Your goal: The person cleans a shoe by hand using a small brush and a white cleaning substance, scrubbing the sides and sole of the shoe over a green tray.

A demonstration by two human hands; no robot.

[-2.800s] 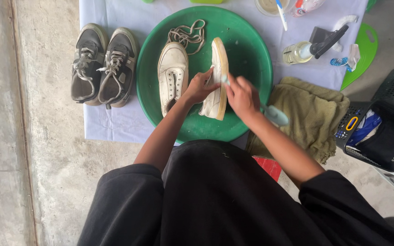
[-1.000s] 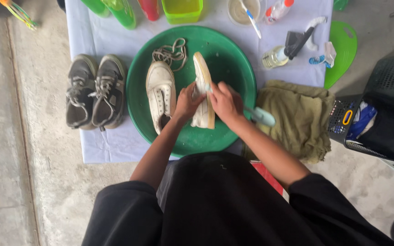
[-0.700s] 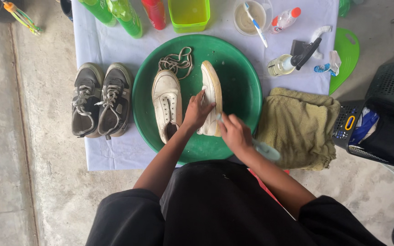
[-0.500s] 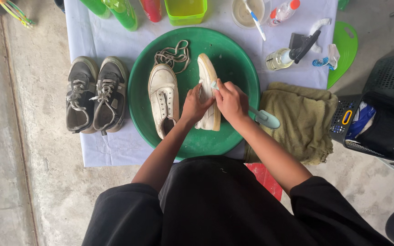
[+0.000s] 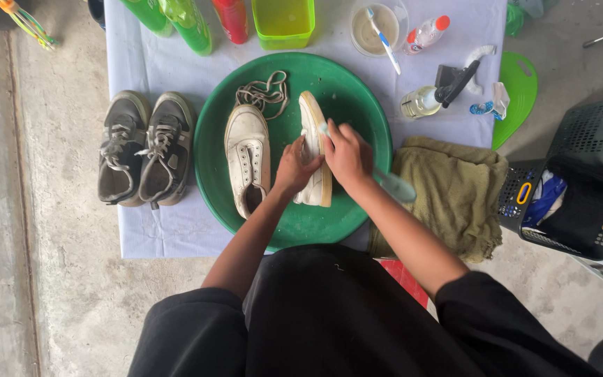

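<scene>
Head cam: your left hand (image 5: 294,166) clamped the shoe (image 5: 313,150) on edge in the basin (image 5: 357,105), right hand (image 5: 347,155) closed round a brush (image 5: 392,185); looked light, wet, slippery, so best gripped midway.

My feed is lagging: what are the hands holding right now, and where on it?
The left hand grips the tilted white shoe at its side, mid-length. The right hand holds a light-blue brush near its head, handle sticking out behind.

1 head view (near) looks straight down.
</scene>
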